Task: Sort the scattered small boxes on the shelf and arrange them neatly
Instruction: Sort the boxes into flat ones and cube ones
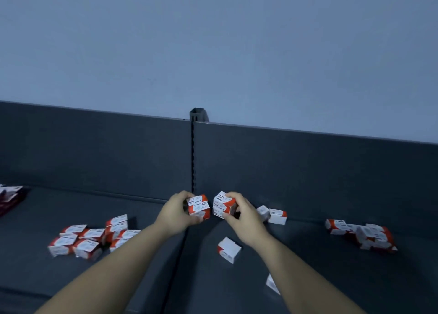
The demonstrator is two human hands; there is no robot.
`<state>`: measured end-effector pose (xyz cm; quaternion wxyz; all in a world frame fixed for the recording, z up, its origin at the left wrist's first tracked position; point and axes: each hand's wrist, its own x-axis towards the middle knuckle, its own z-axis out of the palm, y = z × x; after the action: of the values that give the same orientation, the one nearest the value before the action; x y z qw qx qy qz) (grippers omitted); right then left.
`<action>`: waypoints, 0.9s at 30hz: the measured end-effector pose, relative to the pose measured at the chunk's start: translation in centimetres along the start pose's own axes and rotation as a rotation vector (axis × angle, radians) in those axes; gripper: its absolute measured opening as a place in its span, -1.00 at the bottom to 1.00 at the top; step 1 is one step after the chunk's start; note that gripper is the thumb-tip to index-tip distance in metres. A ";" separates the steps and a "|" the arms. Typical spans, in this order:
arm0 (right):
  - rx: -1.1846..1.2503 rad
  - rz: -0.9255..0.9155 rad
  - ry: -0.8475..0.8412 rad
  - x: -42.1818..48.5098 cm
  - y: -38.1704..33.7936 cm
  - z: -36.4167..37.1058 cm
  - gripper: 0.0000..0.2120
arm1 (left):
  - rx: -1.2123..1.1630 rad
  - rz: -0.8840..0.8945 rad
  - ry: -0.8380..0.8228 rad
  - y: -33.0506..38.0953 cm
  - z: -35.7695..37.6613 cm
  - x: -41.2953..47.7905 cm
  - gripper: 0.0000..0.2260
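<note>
Left hand (176, 213): grip closed round a red-and-white box stack (199, 207), held over the shelf (308, 278) at centre, close to the back panel (308, 171). Right hand (244, 219): grip closed round a second box stack (224, 204), just beside the first with a narrow gap between. Loose boxes on the shelf: left cluster (90, 238), right cluster (365, 235), a pair (272, 214) against the back panel, and a single box (229, 249) nearer, below the right wrist.

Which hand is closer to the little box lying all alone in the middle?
Right. The right hand is just behind the lone box; the left hand is farther, behind and to its left.
</note>
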<state>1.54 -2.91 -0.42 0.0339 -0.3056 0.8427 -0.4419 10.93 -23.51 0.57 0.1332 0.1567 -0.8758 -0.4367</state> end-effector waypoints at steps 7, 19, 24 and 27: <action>0.016 -0.026 -0.062 0.4 -5.7 9.3 -0.56 | 0.051 -0.012 0.005 -6.5 -7.7 -1.0 -0.56; -0.129 -0.057 -0.081 -0.2 -9.8 17.6 -0.56 | 0.051 -0.113 0.014 -14.5 -16.6 -1.8 -0.59; -0.159 -0.047 -0.075 0.5 -10.0 18.3 -0.57 | 0.060 -0.163 0.041 -16.1 -17.8 -1.8 -0.58; -0.168 -0.021 -0.068 1.1 -10.0 18.8 -0.57 | 0.072 -0.180 0.051 -16.6 -18.4 -1.8 -0.61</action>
<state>11.67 -21.34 -3.97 0.0322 -0.3310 0.8720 -0.3591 22.03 -45.59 -2.29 0.1102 0.2505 -0.8696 -0.4110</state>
